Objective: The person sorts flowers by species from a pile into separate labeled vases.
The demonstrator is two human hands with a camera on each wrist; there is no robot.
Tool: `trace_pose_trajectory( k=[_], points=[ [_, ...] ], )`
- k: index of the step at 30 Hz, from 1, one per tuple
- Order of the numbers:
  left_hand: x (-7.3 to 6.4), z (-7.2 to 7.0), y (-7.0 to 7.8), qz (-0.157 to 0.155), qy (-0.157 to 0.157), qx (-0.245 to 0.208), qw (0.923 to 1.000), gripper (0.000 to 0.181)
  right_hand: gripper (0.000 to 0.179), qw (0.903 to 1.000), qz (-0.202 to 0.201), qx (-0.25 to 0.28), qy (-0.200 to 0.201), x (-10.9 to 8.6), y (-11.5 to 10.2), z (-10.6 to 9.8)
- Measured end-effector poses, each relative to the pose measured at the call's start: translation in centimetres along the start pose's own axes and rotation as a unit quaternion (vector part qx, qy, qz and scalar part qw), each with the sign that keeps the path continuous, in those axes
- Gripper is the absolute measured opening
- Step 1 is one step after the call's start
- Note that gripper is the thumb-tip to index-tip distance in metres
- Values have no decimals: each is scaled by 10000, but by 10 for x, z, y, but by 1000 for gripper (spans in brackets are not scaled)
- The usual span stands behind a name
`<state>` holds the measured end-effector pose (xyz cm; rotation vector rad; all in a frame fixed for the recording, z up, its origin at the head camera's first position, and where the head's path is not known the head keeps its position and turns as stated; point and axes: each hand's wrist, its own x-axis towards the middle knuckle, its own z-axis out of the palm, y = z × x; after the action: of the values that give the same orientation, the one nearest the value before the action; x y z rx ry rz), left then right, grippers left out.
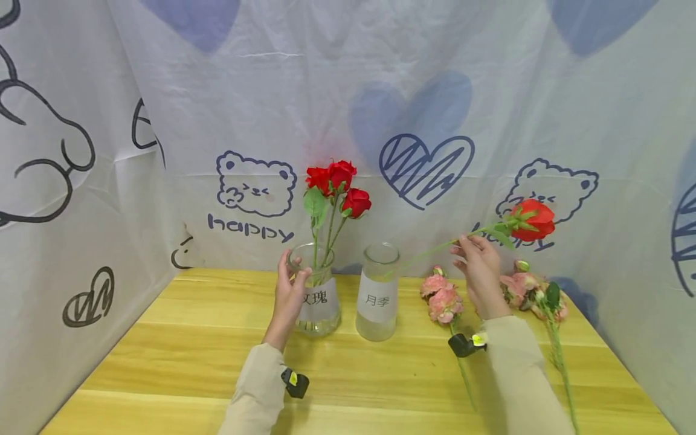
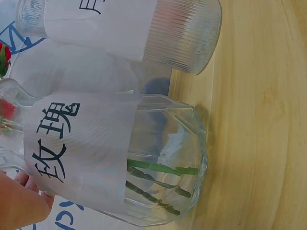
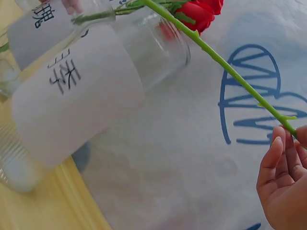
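Observation:
My left hand (image 1: 289, 291) holds the neck of a clear glass vase (image 1: 326, 326), thumb and fingers on either side. Its white label carries dark characters, and three red roses (image 1: 341, 175) stand in it; their cut stems show through the glass in the left wrist view. My right hand (image 1: 481, 272) pinches the stem of another rose (image 1: 533, 220), orange-red, raised above the table with its bloom to the right. The thin green stem (image 3: 230, 72) slants down leftward, its lower end overlapping the mouth of a second labelled glass vase (image 1: 376, 326) in the head view.
Pink flowers (image 1: 444, 304) on a long stem lie on the wooden table (image 1: 380, 386) under my right forearm. More pink blooms (image 1: 524, 284) lie further right. A white curtain (image 1: 304, 90) with hearts and bears hangs behind the vases and along both sides.

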<state>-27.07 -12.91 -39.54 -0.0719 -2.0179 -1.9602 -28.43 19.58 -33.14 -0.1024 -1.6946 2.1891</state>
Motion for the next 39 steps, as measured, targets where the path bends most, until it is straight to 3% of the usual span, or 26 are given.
trace_pose_trajectory(
  k=[27, 39],
  points=[
    [-1, -1, 2, -48, -45, 8, 10000, 69, 5, 9984, -236, 61, -506, 6, -12, 90],
    [-1, -1, 2, -13, 14, -3, 10000, 70, 8, 9996, -48, -203, -186, 5, -7, 118]
  ],
)
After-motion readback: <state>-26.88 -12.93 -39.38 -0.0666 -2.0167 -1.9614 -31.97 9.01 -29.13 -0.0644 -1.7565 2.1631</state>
